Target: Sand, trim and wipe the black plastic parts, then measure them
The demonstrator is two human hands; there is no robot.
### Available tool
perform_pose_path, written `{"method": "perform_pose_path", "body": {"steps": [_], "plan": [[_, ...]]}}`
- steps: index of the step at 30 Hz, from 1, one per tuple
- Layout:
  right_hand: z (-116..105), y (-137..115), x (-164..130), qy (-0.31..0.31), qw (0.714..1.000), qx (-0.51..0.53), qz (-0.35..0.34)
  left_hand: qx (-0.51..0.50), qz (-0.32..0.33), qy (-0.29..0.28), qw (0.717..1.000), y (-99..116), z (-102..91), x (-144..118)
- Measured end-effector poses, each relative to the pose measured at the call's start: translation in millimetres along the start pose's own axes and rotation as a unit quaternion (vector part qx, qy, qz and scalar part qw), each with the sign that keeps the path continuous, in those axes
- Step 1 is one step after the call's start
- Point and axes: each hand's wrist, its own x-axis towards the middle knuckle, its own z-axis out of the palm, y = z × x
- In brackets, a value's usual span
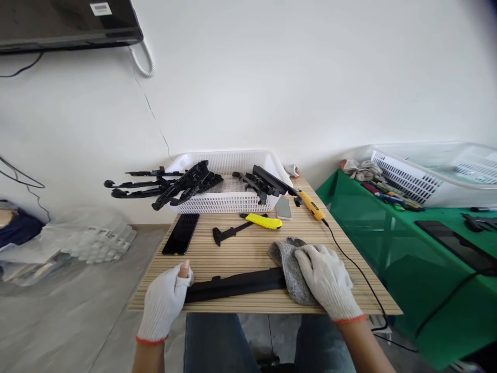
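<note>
A long black plastic strip [236,285] lies across the front of the striped wooden table [233,254]. My left hand [166,295], in a white knit glove with the thumb tip bare, is closed around the strip's left end. Under my gloved right hand [324,277] is a grey cloth [293,272], bunched over the strip's right end and hiding it. Beyond the strip lie a black caliper [233,231] and a yellow utility knife [264,221]. A black phone [181,234] rests at the left edge of the table.
Black plastic parts [186,184] hang over the rim of a white basket [229,202] at the back. A yellow corded tool [311,204] trails its cable down the right side. On the green-covered table [368,233] stand another white basket [411,178] and several pens.
</note>
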Motion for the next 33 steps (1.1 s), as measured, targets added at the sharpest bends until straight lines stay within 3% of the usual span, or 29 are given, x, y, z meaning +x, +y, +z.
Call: {"method": "perform_pose_path", "body": {"steps": [4,8,10,13,18,20,23,29,33], "plan": [[-7.2,-8.3,19.5,-0.027,0.997,-0.044,0.052,0.004,-0.006,-0.004,1.0,-1.3,0.5,0.1],[-13.4,-1.7,42.7,-0.098,0.992,-0.014,0.084,0.007,-0.01,-0.006,1.0,-2.7,0.5,0.2],[-14.4,-0.4,44.8,-0.105,0.99,0.0,0.095,0.005,-0.011,-0.008,1.0,-2.8,0.5,0.0],[-9.8,-7.0,28.3,-0.061,0.996,-0.005,0.068,0.0,-0.01,-0.008,1.0,-2.2,0.9,-0.7],[5.4,-31.4,-27.8,0.096,0.993,-0.066,0.03,-0.002,-0.017,-0.002,1.0,-2.8,0.3,-1.2],[6.1,-36.5,-41.3,0.111,0.991,-0.068,0.026,-0.007,-0.01,-0.003,1.0,-4.2,-0.6,-0.8],[-0.3,-31.1,-38.4,0.07,0.996,-0.044,0.044,-0.011,0.002,-0.006,1.0,-5.9,-1.9,-0.1],[-12.9,1.5,3.9,-0.039,0.989,0.057,0.128,-0.007,0.01,-0.006,1.0,-7.0,-1.1,-0.6],[-11.8,7.1,9.8,-0.033,0.983,0.095,0.154,0.025,0.052,0.048,0.997,-9.9,3.8,-2.5]]}}
